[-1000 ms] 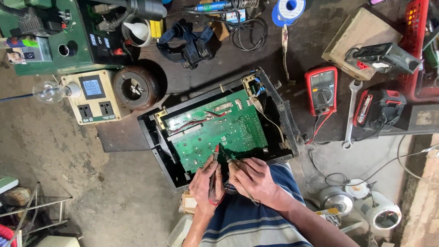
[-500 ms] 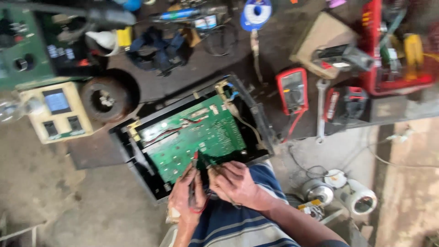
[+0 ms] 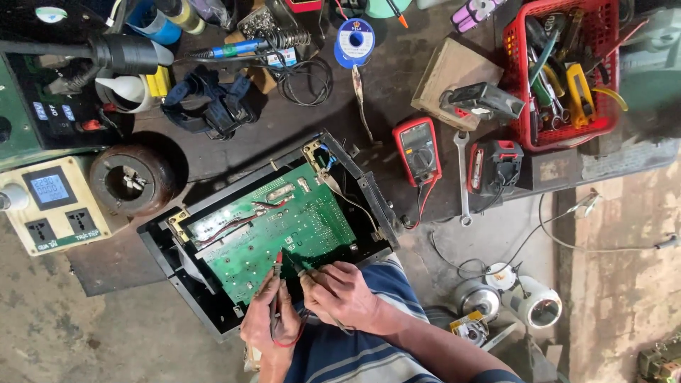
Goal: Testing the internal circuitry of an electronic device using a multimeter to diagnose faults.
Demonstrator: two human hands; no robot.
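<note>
left hand (image 3: pixel 268 328) gripping red probe (image 3: pixel 276 298), right hand (image 3: pixel 339 292) pinching black probe (image 3: pixel 296 266) on green circuit board (image 3: pixel 284 227)

Open floor lay at lower left of frame. The black casing (image 3: pixel 159 248), round coil (image 3: pixel 131 181) and multimeter (image 3: pixel 418 150) crowded the circuit board (image 3: pixel 284 230).

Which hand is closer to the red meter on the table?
The right hand. It rests at the green circuit board's near edge, down-left of the red meter. The left hand, holding a red probe, sits farther away.
</note>
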